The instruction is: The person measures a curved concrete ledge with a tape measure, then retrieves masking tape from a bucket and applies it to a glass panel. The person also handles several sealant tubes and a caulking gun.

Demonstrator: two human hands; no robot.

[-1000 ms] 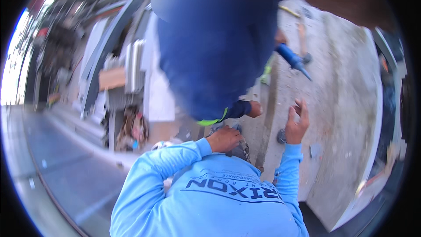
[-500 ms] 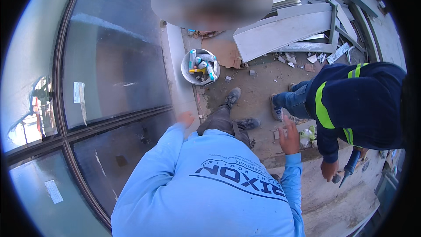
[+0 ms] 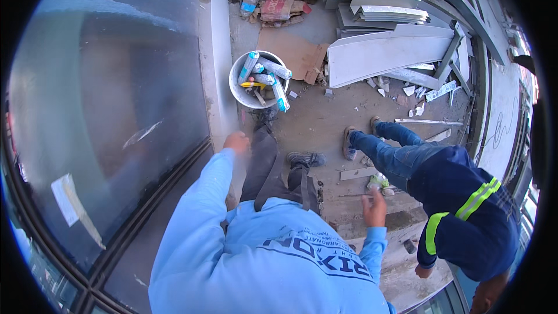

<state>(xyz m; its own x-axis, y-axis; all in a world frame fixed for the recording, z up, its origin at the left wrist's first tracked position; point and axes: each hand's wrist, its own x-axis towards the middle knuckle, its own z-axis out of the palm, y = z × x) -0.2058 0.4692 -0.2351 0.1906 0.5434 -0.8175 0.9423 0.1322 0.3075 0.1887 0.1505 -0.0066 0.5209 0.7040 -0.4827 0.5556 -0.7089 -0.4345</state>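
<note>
My left hand (image 3: 237, 141) hangs in front of my left side near the low white ledge, holding nothing that I can see; motion smears its fingers. My right hand (image 3: 374, 208) is raised on the right, fingers apart and nothing in them. A crumpled pale green and white wrapper (image 3: 378, 182) lies on the ground just beyond it. Ahead stands a white bucket (image 3: 235, 84) with several silver-and-blue sealant tubes (image 3: 275, 67) and a yellow-handled tool (image 3: 253, 84) in it. My left foot is close to the bucket; neither hand touches it.
Dark-framed glass panels (image 3: 139, 93) run along the left. A co-worker in a navy jacket (image 3: 465, 209) bends at the right. Stacked metal profiles (image 3: 383, 52), cardboard (image 3: 288, 49) and crumpled paper bags (image 3: 279, 9) lie ahead; debris and pale boards (image 3: 401, 238) cover ground on the right.
The view has shifted, and my left foot has come forward beside the bucket. My right hand's fingers are less spread. The co-worker has moved lower right; the tool in their hand no longer shows.
</note>
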